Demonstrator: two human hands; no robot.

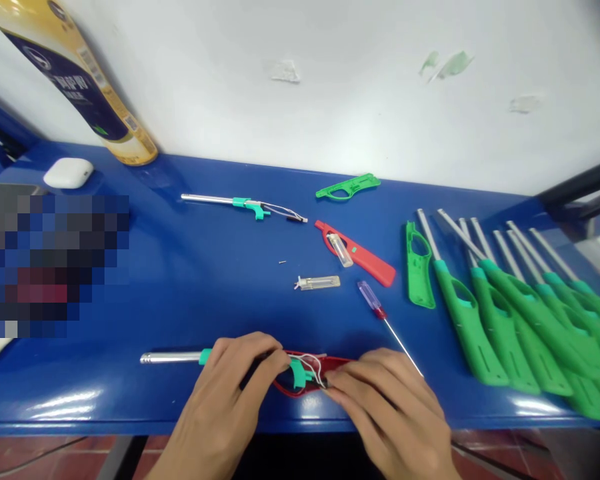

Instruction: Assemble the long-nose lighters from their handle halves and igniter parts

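Note:
Near the front edge lies a red half shell (pixel 337 365) with a teal trigger (pixel 298 373), white wires (pixel 311 362) and a metal tube (pixel 173 358) pointing left. My left hand (pixel 230 387) is closed on the teal-collared tube assembly, thumb and fingers at the shell's left part. At the right end of the wires, my right hand (pixel 390 400) is closed with its fingertips pinched; they hide the small part between them. Behind my hands lie a clear fuel tank (pixel 320 283), a tiny screw (pixel 282 262) and a screwdriver (pixel 372 297) with a purple and red handle.
Several green lighters (pixel 505 300) are piled at right beside a green half shell (pixel 420 273). Farther back lie another green shell (pixel 353 187), a red shell (pixel 370 260) with a clear tank, and a tube assembly (pixel 220 199). A white case (pixel 69 173) and yellow bottle (pixel 135 143) are at left.

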